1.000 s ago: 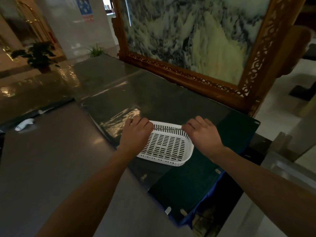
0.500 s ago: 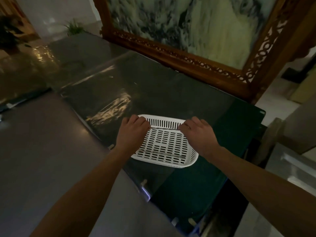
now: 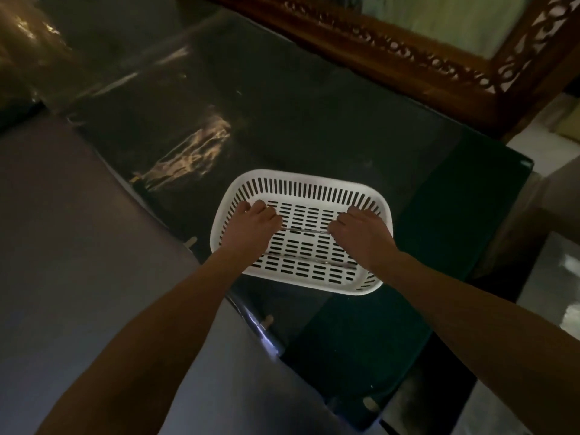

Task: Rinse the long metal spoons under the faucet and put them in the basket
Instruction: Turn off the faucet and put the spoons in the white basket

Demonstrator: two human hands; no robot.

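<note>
Two hands [image 3: 251,229] [image 3: 361,235] over basket [image 3: 301,180] (carved frame [image 3: 408,58] behind).

Dark glass tabletop [image 3: 314,127], glossy, takes up most of the view. A warm, streaky light reflection [image 3: 194,152] lies on it left of centre. Carved wooden frame [image 3: 408,54] stands along the table's far edge, openwork scroll pattern, holding a pale marbled panel [image 3: 464,17]. Dark green section [image 3: 439,230] at the table's right corner. Grey smooth surface [image 3: 78,246] adjoins the near-left edge. Pale floor [image 3: 558,189] past the right edge. Dim light throughout.
</note>
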